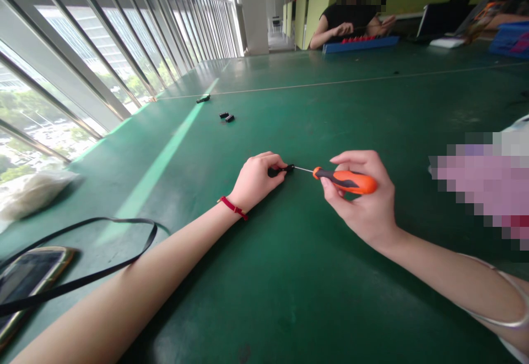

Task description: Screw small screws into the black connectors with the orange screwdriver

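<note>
My left hand (260, 175), with a red cord bracelet (233, 208) on its wrist, pinches a small black part (289, 168) on the table. My right hand (366, 201) is closed around the handle of an orange and dark grey screwdriver (355, 182). The screwdriver's thin metal shaft points left, and its tip meets the right end of the black part. Fingers cover much of the part, so I cannot make out its exact kind.
The green table (289, 287) carries small black pieces (227, 117) and another black piece (203, 99) farther off. At left lie a phone (25, 281), a black strap (142, 243) and a plastic bag (33, 190). Across the table sits a person (330, 25) behind a blue tray (359, 44).
</note>
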`<state>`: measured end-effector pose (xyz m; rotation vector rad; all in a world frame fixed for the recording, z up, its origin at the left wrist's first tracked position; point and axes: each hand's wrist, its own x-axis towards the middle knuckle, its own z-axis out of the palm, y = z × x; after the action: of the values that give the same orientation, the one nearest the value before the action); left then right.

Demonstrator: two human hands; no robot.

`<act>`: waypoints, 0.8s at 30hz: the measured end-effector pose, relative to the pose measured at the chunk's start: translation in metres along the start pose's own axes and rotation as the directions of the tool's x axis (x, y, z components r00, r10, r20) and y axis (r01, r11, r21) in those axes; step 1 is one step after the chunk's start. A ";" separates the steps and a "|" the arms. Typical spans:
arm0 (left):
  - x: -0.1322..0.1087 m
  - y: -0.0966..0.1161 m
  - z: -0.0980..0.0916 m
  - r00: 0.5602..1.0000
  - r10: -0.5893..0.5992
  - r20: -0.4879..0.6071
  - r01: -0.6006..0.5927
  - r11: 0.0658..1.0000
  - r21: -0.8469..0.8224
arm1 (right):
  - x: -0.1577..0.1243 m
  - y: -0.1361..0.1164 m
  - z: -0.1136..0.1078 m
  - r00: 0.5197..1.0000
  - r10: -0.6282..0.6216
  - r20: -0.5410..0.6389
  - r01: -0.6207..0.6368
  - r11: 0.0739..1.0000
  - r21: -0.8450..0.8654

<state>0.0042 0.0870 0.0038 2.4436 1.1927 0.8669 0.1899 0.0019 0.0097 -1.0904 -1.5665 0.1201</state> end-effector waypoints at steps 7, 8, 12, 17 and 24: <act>0.001 -0.001 0.000 0.999 -0.040 -0.002 0.040 0.998 -0.045 | 0.029 -0.003 -0.004 0.998 -0.040 0.047 0.045 0.993 -0.107; 0.001 -0.001 0.000 0.999 -0.048 -0.001 0.048 0.998 -0.051 | 0.038 -0.004 -0.004 0.998 -0.029 0.060 0.035 0.995 -0.097; 0.002 -0.001 0.000 0.997 -0.072 0.005 0.072 0.996 -0.048 | 0.077 -0.003 0.003 0.990 0.027 0.136 -0.018 0.998 -0.067; 0.004 -0.004 0.000 0.997 -0.079 0.008 0.079 0.996 -0.037 | 0.108 0.008 0.015 0.986 -0.062 0.156 0.064 0.998 -0.003; 0.005 -0.006 -0.001 0.997 -0.066 0.044 0.069 0.996 -0.057 | 0.139 0.000 0.018 0.944 -0.011 0.330 0.080 0.977 -0.198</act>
<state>0.0022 0.0943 0.0037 2.3492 1.2105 0.8158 0.1889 0.1054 0.1041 -1.2433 -1.9364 0.1113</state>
